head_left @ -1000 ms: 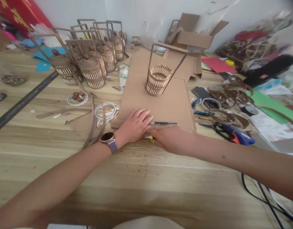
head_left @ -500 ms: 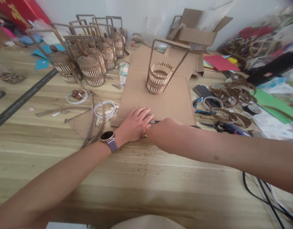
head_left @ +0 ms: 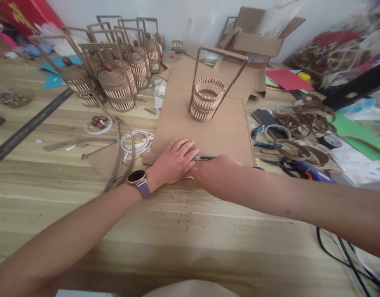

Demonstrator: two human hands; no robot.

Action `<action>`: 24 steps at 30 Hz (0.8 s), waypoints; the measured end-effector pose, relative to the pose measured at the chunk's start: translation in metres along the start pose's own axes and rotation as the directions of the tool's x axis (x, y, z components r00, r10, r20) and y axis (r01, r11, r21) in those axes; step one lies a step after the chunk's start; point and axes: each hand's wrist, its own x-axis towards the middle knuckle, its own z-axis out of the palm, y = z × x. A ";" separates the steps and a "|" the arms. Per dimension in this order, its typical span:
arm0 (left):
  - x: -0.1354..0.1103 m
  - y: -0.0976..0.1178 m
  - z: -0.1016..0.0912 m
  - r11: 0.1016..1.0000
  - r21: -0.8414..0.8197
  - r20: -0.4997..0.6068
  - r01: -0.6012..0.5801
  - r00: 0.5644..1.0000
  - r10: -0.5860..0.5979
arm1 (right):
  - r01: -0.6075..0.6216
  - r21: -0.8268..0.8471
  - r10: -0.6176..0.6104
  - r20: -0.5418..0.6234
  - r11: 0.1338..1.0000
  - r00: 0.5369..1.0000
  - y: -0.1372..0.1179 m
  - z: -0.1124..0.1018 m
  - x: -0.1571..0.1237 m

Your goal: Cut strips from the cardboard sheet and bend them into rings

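- The left hand lies flat, its grip relaxed and fingers slightly spread, across the near edge of a smooth brown cardboard sheet on the pale, wood-grained worktop.
- The right hand is curled, its grip clamped on a slim tool; only a small yellow part shows, at that same near edge, beside the left fingers.
- A dark, thin pen lies along the sheet just beyond the right hand, partly covered.
- Farther up the sheet stands an open, round basket of pale upright slats and brown bands, under a tall, angular handle.
- Left of the sheet are a smooth white ring, curved ribbed brown strips and lidded slatted baskets topped with round brown knobs.
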 end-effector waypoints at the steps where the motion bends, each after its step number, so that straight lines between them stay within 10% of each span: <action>1: 0.000 0.000 0.000 1.000 0.000 0.002 0.000 1.000 0.000 | 0.018 -0.023 -0.018 0.011 1.000 1.000 0.001 0.001 -0.001; 24: 0.000 0.000 -0.005 1.000 -0.023 0.066 0.016 0.998 -0.014 | 0.008 -0.027 -0.008 -0.018 1.000 1.000 0.013 0.023 -0.009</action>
